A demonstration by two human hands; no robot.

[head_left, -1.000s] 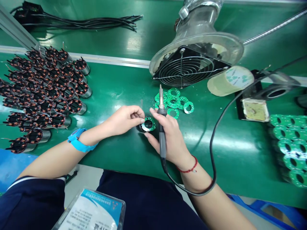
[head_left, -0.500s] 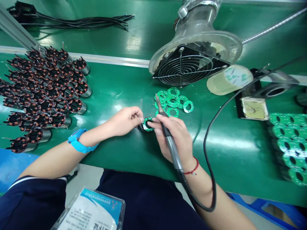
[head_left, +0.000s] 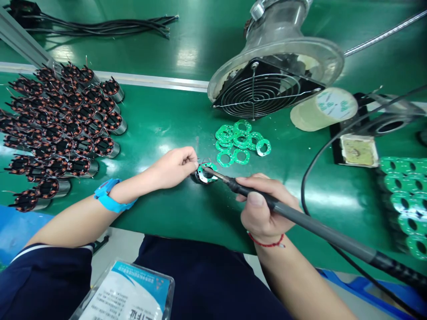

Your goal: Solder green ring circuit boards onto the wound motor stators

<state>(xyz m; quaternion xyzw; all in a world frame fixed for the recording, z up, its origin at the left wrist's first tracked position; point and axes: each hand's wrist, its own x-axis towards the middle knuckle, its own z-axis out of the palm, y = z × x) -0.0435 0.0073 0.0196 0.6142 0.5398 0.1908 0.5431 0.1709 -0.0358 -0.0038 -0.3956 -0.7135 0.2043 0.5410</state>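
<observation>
1. And there was the left hand (head_left: 180, 166), thumb and forefinger pressed together right at the left edge of the ring-topped cylinder (head_left: 196, 179); whether a fine wire was pinched between them, I could not tell.
2. Over on the other side, the right hand (head_left: 267, 211) had its fingers wrapped around the soldering iron (head_left: 300, 218), thumb along the upper side of the handle, gripping firmly.
3. The iron slanted down to the left, its metal tip right over the green ring board (head_left: 202, 177) on that cylinder; actual contact was too small to make out.
4. And the cylinder itself? It stood on the green bench (head_left: 160, 115), between the two hands, close by the left fingertips, with thin wires sticking up near its top edge.
5. Just beyond it lay a loose pile of ring boards (head_left: 233, 137), several overlapping, below the round-grilled fan (head_left: 253, 91).
6. Out to the left, what a crowd: copper-wound cylinders (head_left: 73, 129) stood packed in rows, with black cables (head_left: 100, 27) stretched out behind them.
7. Far right, more green boards (head_left: 404, 183) sat in close rows, with the yellowish sponge (head_left: 360, 151) behind them and the pale roll (head_left: 308, 116) near the fan.
</observation>
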